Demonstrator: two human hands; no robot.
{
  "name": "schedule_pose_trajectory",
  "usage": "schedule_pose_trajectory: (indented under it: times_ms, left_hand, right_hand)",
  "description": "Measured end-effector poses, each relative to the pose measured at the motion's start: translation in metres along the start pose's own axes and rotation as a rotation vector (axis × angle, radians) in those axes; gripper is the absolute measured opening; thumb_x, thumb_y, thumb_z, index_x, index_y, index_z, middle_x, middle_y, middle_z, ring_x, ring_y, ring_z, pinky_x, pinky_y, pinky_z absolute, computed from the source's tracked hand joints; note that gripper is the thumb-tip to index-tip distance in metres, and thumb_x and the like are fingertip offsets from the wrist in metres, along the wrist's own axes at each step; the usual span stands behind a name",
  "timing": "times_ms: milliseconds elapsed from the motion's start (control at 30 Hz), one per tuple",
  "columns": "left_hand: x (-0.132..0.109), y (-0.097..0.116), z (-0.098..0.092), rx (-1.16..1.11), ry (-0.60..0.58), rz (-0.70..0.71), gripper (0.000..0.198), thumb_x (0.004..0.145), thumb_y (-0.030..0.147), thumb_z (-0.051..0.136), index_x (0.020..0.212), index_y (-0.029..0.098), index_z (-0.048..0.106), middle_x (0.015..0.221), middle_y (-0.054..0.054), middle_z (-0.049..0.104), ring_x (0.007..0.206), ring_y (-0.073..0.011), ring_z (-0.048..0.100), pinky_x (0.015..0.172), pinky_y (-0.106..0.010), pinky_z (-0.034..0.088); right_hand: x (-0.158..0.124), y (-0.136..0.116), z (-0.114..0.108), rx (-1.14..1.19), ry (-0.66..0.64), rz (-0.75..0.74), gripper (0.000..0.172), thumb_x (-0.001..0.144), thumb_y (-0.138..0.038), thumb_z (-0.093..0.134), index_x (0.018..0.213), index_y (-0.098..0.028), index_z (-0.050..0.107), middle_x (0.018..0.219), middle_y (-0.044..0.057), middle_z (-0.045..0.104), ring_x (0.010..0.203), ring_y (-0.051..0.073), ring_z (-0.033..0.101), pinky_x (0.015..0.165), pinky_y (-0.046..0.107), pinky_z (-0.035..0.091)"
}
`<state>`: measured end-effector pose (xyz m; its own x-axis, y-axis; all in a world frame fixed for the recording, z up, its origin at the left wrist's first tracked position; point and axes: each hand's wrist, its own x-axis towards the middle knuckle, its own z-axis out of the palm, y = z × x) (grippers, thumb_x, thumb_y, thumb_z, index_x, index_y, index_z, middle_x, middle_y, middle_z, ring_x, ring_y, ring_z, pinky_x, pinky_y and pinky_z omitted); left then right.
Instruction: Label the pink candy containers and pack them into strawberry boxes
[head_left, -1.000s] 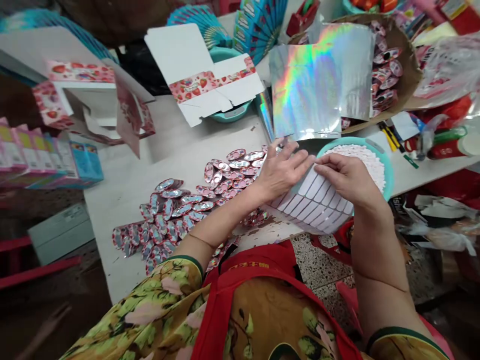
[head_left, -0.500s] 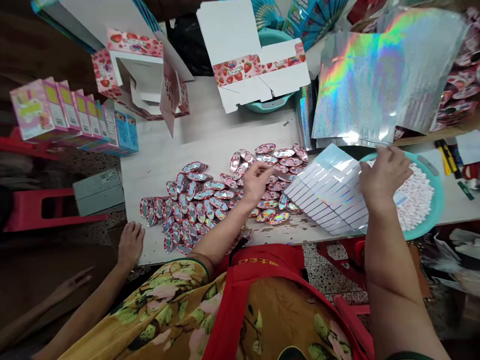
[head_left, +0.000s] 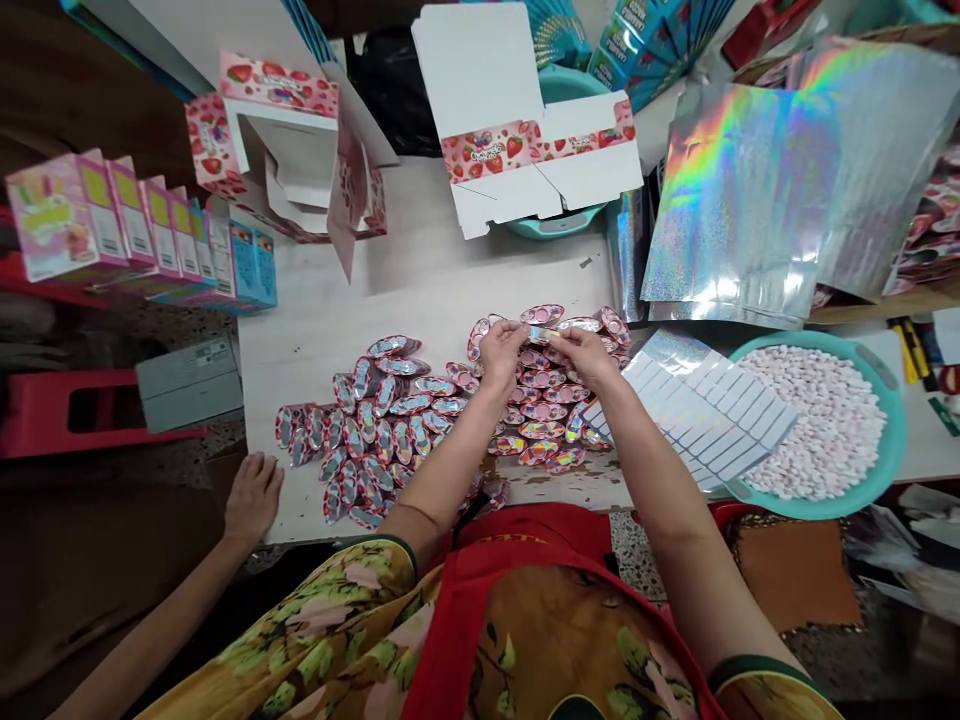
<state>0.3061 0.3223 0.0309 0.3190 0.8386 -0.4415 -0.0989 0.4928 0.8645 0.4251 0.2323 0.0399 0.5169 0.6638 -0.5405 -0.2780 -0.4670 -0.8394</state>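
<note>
Both my hands meet over the heap of small oval foil-topped packets (head_left: pixel 405 410) on the white table (head_left: pixel 315 320). My left hand (head_left: pixel 500 352) and my right hand (head_left: pixel 579 352) pinch a small shiny sticker strip (head_left: pixel 541 333) between their fingertips, just above the packets. A sheet of holographic stickers (head_left: pixel 705 410) lies to the right of my right hand, partly over the rim of a teal basin (head_left: pixel 892 440) filled with small white pellets.
Large holographic sheets (head_left: pixel 765 190) lean at the back right. Flat strawberry-printed cartons (head_left: pixel 525 150) and an open carton (head_left: pixel 285 150) lie at the back. A row of small boxes (head_left: pixel 142 225) stands on the left. Another person's hand (head_left: pixel 253 497) rests on the table's near-left edge.
My right hand let go of the sticker sheet, which now lies on the basin rim, and moved left to join my left hand on a small sticker over the packets.
</note>
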Motion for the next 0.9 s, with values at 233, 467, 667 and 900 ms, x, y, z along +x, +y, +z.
schedule_pose_trajectory:
  times_ms: [233, 467, 667, 900]
  left_hand:
    - [0.031, -0.021, 0.005, 0.667, 0.185, 0.188, 0.009, 0.082, 0.017, 0.069, 0.075, 0.021, 0.066, 0.087, -0.003, 0.068, 0.096, -0.0202, 0.062, 0.094, -0.034, 0.046]
    - [0.05, -0.026, 0.021, 1.066, 0.202, 0.071, 0.009, 0.09, 0.019, 0.063, 0.083, 0.025, 0.061, 0.102, -0.007, 0.058, 0.114, -0.0286, 0.052, 0.099, -0.041, 0.042]
    - [0.05, -0.028, 0.022, 1.179, 0.236, 0.167, 0.013, 0.091, 0.029, 0.065, 0.103, 0.026, 0.061, 0.113, -0.01, 0.057, 0.117, -0.0328, 0.05, 0.096, -0.045, 0.042]
    - [0.048, -0.01, 0.01, 1.218, 0.206, 0.237, 0.015, 0.089, 0.034, 0.071, 0.101, 0.027, 0.068, 0.122, -0.012, 0.062, 0.123, -0.0366, 0.049, 0.1, -0.051, 0.04]
  right_hand:
    - [0.038, -0.013, -0.003, -0.694, 0.241, -0.152, 0.025, 0.086, -0.04, 0.063, 0.083, -0.018, 0.075, 0.08, 0.005, 0.074, 0.074, 0.019, 0.064, 0.069, 0.029, 0.047]
    - [0.058, -0.036, 0.001, -1.107, 0.295, -0.043, 0.027, 0.089, -0.034, 0.061, 0.101, -0.021, 0.081, 0.1, 0.011, 0.079, 0.095, 0.028, 0.071, 0.078, 0.033, 0.049]
    - [0.07, -0.033, 0.004, -1.079, 0.415, -0.04, 0.021, 0.085, -0.025, 0.065, 0.103, -0.019, 0.076, 0.117, 0.013, 0.069, 0.095, 0.026, 0.068, 0.08, 0.035, 0.052]
    - [0.025, -0.034, -0.028, -1.014, 0.473, -0.385, 0.028, 0.098, -0.024, 0.051, 0.123, -0.019, 0.064, 0.118, 0.011, 0.067, 0.111, 0.026, 0.059, 0.097, 0.039, 0.048]
